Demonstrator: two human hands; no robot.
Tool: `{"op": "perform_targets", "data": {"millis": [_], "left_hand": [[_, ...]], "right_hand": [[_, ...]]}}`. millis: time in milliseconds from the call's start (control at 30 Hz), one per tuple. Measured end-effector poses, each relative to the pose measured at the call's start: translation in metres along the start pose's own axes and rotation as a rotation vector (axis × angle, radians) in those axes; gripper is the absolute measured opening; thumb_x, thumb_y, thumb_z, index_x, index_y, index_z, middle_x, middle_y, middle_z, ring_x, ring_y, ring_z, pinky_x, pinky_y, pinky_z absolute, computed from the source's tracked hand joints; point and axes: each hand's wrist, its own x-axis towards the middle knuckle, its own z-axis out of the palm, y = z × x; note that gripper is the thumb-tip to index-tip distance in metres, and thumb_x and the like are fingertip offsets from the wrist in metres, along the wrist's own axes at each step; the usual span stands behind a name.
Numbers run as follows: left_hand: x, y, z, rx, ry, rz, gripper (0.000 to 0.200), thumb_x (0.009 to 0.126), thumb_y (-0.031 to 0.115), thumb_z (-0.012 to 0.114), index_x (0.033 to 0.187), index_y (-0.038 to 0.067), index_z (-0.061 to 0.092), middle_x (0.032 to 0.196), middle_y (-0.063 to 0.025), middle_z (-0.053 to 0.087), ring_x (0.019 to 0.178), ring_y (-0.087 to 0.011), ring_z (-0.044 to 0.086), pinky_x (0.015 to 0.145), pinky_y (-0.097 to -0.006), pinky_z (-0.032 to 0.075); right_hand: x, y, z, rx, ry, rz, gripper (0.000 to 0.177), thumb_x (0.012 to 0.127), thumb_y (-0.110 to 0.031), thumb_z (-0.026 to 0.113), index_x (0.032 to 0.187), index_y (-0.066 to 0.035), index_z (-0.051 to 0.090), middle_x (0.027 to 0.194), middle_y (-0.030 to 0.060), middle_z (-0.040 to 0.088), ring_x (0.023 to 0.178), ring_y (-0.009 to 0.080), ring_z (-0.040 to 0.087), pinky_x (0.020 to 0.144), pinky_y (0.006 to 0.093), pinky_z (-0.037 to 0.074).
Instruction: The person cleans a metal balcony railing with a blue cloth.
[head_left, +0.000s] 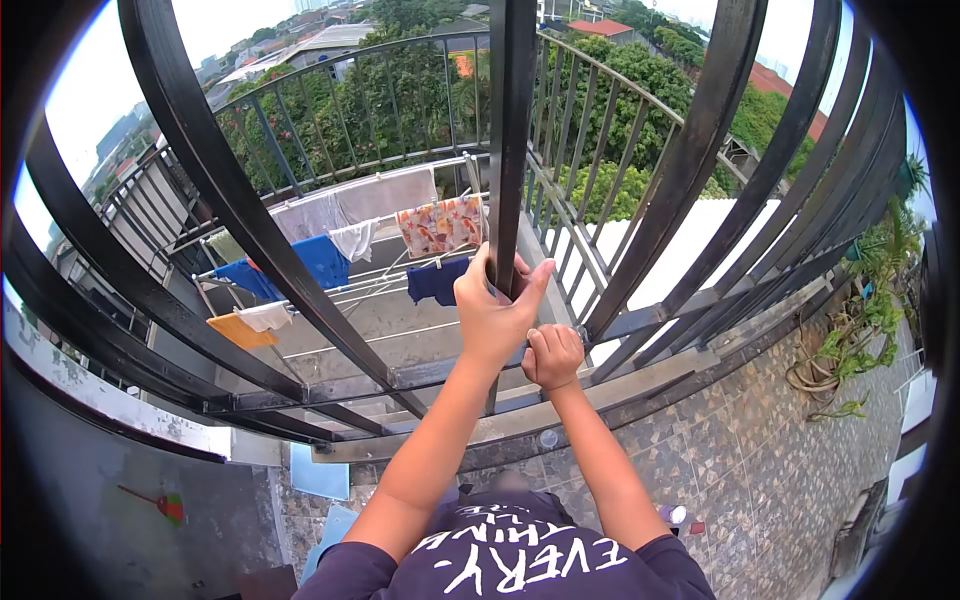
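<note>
My left hand [497, 310] is wrapped round an upright black metal bar [511, 130] of the railing, its thumb on the right side and some fingers hidden behind the bar. Just below and to the right, my right hand [554, 356] is closed in a fist in front of the lower horizontal rail [430, 373]. What that fist holds, if anything, is hidden. The two hands are close together, the right one near the left wrist.
Beyond the bars stands a white drying rack [330, 295] with a patterned cloth [440, 226], blue clothes [322, 262] and an orange cloth [243, 331]. Stone-patterned tiles [740, 450] cover the floor. A plant [850, 350] grows on the right. A light blue board [320, 471] lies lower left.
</note>
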Motion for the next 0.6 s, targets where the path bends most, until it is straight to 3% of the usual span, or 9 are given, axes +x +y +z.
{"op": "perform_targets", "data": {"millis": [33,100,167,267,367,400,433,500,600], "left_hand": [[0.006,-0.001,-0.014,0.023,-0.165,0.05,0.037,0.077,0.012,0.089,0.075,0.008,0.051,0.068,0.0052,0.052,0.055,-0.0002,0.046,0.05,-0.0177,0.041],[0.025,-0.01,-0.033,-0.187,-0.517,-0.193,0.041,0.075,0.01,0.089,0.073,0.01,0.048,0.065,0.0059,0.049,0.055,-0.0007,0.046,0.045,-0.0179,0.043],[0.038,-0.009,-0.036,-0.379,-0.718,-0.332,0.043,0.071,0.003,0.088,0.071,0.011,0.045,0.064,0.0048,0.049,0.054,-0.0024,0.05,0.041,-0.0189,0.045],[0.053,-0.025,-0.039,-0.753,-1.109,-0.423,0.039,0.075,0.004,0.083,0.07,0.009,0.045,0.058,0.003,0.047,0.044,-0.0067,0.05,0.038,-0.0211,0.039],[0.049,-0.023,-0.04,-0.696,-1.06,-0.481,0.036,0.078,0.005,0.081,0.07,0.009,0.046,0.055,0.0028,0.045,0.04,-0.0078,0.048,0.038,-0.0217,0.037],[0.044,-0.018,-0.039,-0.555,-0.949,-0.44,0.037,0.079,0.007,0.081,0.07,0.009,0.046,0.056,0.0019,0.048,0.04,-0.0066,0.049,0.037,-0.0214,0.036],[0.034,-0.01,-0.04,-0.403,-0.789,-0.399,0.037,0.082,0.012,0.082,0.07,0.008,0.047,0.058,0.0019,0.052,0.043,-0.0071,0.049,0.041,-0.0227,0.036],[0.003,-0.005,-0.024,-0.028,-0.248,0.073,0.036,0.083,0.018,0.084,0.075,0.006,0.051,0.06,-0.0002,0.055,0.05,-0.0087,0.051,0.048,-0.0256,0.04],[-0.025,-0.027,-0.005,0.192,0.024,0.108,0.043,0.083,0.021,0.084,0.107,0.002,0.054,0.077,-0.0109,0.063,0.067,-0.0262,0.062,0.063,-0.0369,0.05]], "right_hand": [[-0.001,-0.003,-0.002,0.003,-0.026,0.024,0.019,0.082,-0.028,0.053,0.081,-0.009,0.058,0.081,0.0072,0.056,0.077,0.0257,0.058,0.074,0.0393,0.046],[0.003,-0.006,-0.006,0.003,-0.066,0.062,0.019,0.08,-0.027,0.054,0.082,-0.009,0.058,0.081,0.0075,0.056,0.078,0.0264,0.058,0.075,0.04,0.047],[0.004,-0.011,-0.008,0.006,-0.088,0.105,0.018,0.078,-0.024,0.055,0.084,-0.008,0.058,0.082,0.0085,0.055,0.081,0.0281,0.058,0.076,0.0406,0.047],[0.005,-0.017,-0.013,0.0,-0.12,0.157,0.016,0.078,-0.021,0.056,0.086,-0.007,0.058,0.085,0.01,0.056,0.084,0.0299,0.057,0.078,0.0416,0.046],[0.008,-0.024,-0.017,-0.021,-0.133,0.184,0.016,0.078,-0.019,0.056,0.086,-0.006,0.058,0.086,0.0106,0.056,0.087,0.0303,0.057,0.081,0.0425,0.046],[0.006,-0.025,-0.018,-0.015,-0.162,0.205,0.016,0.078,-0.018,0.057,0.088,-0.005,0.058,0.089,0.0112,0.057,0.091,0.0308,0.058,0.084,0.0429,0.046],[0.006,-0.025,-0.017,-0.021,-0.151,0.212,0.016,0.078,-0.018,0.057,0.088,-0.005,0.059,0.089,0.0114,0.057,0.091,0.0311,0.058,0.084,0.0429,0.046],[0.007,-0.028,-0.016,-0.027,-0.138,0.226,0.016,0.078,-0.018,0.056,0.088,-0.005,0.059,0.089,0.0117,0.058,0.092,0.0315,0.058,0.084,0.0429,0.046],[0.002,-0.033,-0.011,-0.044,-0.101,0.269,0.02,0.081,-0.021,0.058,0.09,-0.003,0.06,0.089,0.0124,0.058,0.091,0.0326,0.058,0.083,0.0425,0.047]]}}
